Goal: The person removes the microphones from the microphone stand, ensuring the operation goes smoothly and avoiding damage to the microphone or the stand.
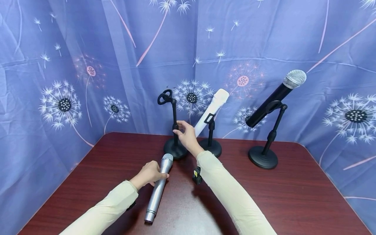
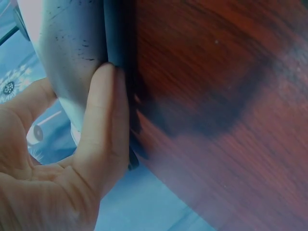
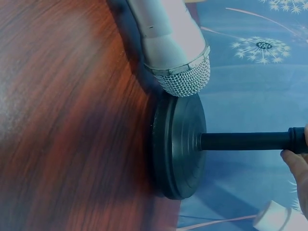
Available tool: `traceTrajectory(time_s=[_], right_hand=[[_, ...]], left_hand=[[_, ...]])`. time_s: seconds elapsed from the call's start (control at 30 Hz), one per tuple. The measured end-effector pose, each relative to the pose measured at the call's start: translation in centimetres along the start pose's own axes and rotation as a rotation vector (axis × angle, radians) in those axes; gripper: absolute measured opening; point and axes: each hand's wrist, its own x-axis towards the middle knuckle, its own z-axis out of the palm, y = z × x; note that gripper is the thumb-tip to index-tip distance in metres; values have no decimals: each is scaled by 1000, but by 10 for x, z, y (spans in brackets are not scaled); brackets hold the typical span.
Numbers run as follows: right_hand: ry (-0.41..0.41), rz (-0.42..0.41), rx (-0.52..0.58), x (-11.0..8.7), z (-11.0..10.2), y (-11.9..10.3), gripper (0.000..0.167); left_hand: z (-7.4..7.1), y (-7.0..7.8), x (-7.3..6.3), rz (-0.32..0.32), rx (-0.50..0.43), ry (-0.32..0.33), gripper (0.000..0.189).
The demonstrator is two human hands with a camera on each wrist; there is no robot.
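Observation:
My left hand (image 1: pixel 149 173) grips a silver microphone (image 1: pixel 158 192) around its body, thumb on the near side. The mesh head (image 3: pixel 185 79) of that microphone is close beside the round black base (image 3: pixel 178 144) of a desk stand; whether they touch I cannot tell. My right hand (image 1: pixel 188 136) pinches the pole of this microphone stand (image 1: pixel 174 112) at its collar with thumb and fingers. The stand is upright, and its ring-shaped clip (image 1: pixel 165 97) holds nothing. In the left wrist view, fingers (image 2: pixel 103 115) curl against the silver body (image 2: pixel 67 53).
Right of that stand, a white microphone (image 1: pixel 213 103) leans in a shorter black stand (image 1: pixel 212 145). Farther right, a black microphone (image 1: pixel 271 101) with a silver head tilts in another stand (image 1: pixel 263 157). A dandelion-print curtain (image 1: pixel 152 75) hangs behind the dark red wooden table (image 1: pixel 293 195).

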Motion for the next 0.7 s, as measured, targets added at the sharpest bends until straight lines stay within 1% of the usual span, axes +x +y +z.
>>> traceTrajectory(time_s=[0.33, 0.57, 0.7], right_hand=[[3, -4, -5, -1, 4, 2, 33], [6, -26, -12, -1, 7, 4, 33], [-1, -17, -7, -1, 8, 6, 33]], left_hand=[[1, -1, 0, 4, 7, 4, 46], [1, 0, -1, -7, 14, -10, 44], [0, 0, -1, -13, 29, -19, 41]])
